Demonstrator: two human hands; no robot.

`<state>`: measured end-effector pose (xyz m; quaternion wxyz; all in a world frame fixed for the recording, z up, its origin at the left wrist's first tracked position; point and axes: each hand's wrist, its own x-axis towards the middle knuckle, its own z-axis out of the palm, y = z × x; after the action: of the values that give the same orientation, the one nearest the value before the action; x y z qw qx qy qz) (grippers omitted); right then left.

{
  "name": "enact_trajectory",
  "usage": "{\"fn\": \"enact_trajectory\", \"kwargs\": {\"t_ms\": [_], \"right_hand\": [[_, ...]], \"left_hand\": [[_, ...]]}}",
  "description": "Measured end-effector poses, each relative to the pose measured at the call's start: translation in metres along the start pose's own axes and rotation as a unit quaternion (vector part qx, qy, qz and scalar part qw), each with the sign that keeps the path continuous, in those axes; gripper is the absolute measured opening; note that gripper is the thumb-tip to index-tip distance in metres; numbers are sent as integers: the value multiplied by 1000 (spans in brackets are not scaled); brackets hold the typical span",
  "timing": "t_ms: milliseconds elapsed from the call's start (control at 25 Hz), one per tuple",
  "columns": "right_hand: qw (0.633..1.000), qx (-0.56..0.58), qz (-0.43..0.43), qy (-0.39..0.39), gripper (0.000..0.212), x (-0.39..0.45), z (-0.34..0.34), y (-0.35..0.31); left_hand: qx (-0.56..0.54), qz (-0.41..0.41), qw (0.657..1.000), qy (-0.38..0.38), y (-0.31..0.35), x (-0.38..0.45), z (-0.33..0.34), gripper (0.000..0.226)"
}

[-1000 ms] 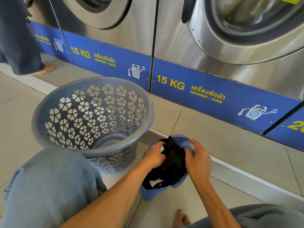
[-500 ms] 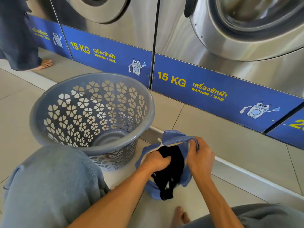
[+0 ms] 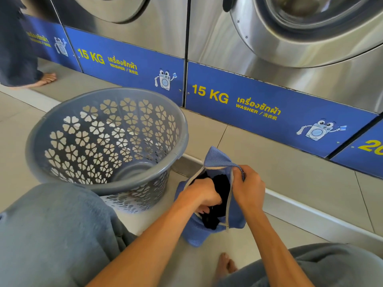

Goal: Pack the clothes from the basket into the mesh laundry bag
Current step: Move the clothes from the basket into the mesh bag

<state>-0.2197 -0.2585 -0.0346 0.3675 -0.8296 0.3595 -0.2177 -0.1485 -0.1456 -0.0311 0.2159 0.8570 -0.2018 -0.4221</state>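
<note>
A blue mesh laundry bag (image 3: 217,159) lies on the tiled floor between my knees, its zipped mouth held open. Black clothes (image 3: 221,187) fill the opening. My left hand (image 3: 202,196) is pushed into the mouth, fingers closed on the black cloth. My right hand (image 3: 247,186) pinches the bag's upper right edge and lifts it. The grey plastic basket (image 3: 41,133) with flower-shaped holes stands to the left of the bag; nothing shows inside it.
Steel washing machines (image 3: 269,65) with blue "15 KG" panels line the wall behind a raised tiled step (image 3: 290,210). Another person's bare foot (image 3: 46,78) and dark garment are at the far left. My knees in grey trousers and my bare foot (image 3: 224,265) frame the bottom.
The bag's mouth has been pulled wider open and its upper flap raised. My left hand has pushed the black clothes deeper inside the bag.
</note>
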Motion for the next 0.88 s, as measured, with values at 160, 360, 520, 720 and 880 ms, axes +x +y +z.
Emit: {"fn": "enact_trajectory", "kwargs": {"t_ms": [160,360,520,720,880], "right_hand": [[1000,5,-23,-19,31,-1,-3,-2],[996,-11,-50,-68,38,-6,-4,-3],[997,15,-41,-64,41,-4,-6,-8],[994,8,-72,-78,40,-6,-1,-12],[996,12,-55,-65,41,-4,-2,-9]], "left_hand": [[39,75,996,-1,-8,11,33,23],[-8,138,990,-16,-20,25,63,25],[54,125,964,228,-22,19,57,13],[12,96,995,24,-20,10,58,26],[32,121,988,-90,-21,8,55,25]]}}
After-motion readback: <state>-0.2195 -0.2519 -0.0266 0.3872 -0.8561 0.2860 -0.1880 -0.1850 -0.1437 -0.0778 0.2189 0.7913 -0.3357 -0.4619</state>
